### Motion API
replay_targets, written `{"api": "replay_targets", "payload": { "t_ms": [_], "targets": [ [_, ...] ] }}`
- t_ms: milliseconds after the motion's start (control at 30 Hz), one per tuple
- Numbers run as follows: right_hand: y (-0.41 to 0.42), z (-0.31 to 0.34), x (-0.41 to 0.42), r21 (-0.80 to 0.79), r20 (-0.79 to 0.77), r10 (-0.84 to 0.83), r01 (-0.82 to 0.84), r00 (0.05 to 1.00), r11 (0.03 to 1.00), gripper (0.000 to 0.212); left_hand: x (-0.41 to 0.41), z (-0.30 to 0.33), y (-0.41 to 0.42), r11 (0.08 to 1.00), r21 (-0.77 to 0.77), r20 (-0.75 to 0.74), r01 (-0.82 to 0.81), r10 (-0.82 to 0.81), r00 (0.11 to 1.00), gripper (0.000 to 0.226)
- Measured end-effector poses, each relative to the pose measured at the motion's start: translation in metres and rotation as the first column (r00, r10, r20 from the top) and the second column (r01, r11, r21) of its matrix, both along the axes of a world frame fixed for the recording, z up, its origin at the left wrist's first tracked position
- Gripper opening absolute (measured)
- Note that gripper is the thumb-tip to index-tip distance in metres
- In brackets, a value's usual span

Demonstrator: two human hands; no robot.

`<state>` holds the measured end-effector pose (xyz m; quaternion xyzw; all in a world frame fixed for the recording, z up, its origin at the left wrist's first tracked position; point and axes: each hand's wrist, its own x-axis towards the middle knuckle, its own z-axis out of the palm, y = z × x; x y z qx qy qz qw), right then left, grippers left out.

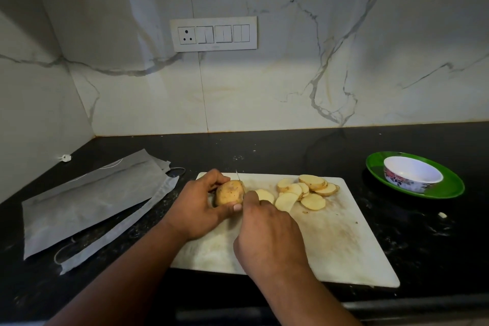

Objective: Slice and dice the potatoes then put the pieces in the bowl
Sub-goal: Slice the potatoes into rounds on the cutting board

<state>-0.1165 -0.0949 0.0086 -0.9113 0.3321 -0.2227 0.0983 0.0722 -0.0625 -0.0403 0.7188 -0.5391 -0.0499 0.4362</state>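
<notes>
Left hand (197,206) grips potato (229,192); right hand (267,239) just beside.

Table (317,151): black speckled stone, glossy. Cutting board (344,241): white plastic, stained, scuffed. Green plate (449,188), far right: shiny. Wall (264,92): polished veined marble.

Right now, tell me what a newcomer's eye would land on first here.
The two bare hands at centre: the left hand grips a brown-skinned potato on the worn white cutting board, while the right hand holds a thin knife against it. Pale round potato slices lie just right of them, and a white floral bowl sits empty on a green plate at far right.
</notes>
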Motion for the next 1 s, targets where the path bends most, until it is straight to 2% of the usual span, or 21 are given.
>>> {"api": "replay_targets", "payload": {
  "t_ms": [300,533,800,1000],
  "targets": [
    [-0.002,-0.006,-0.013,0.005,0.017,0.041,-0.041,0.999,0.999,0.042,0.000,-0.001,0.000,1.000,-0.001,-0.022,0.017,-0.017,1.000,0.047],
    [-0.013,-0.002,0.007,0.033,0.037,0.032,-0.033,0.999,0.999,0.026,-0.002,0.000,0.001,1.000,0.016,0.005,0.006,-0.006,1.000,0.049],
    [-0.004,-0.006,-0.013,0.061,-0.057,0.050,-0.047,0.997,0.997,0.044,-0.001,0.000,0.002,1.000,0.019,0.007,-0.020,0.020,1.000,0.053],
    [-0.004,-0.001,-0.038,0.031,0.048,-0.017,0.015,0.999,0.999,0.040,0.000,-0.001,0.001,0.999,0.023,0.003,-0.034,0.034,0.999,0.049]
  ]
}}
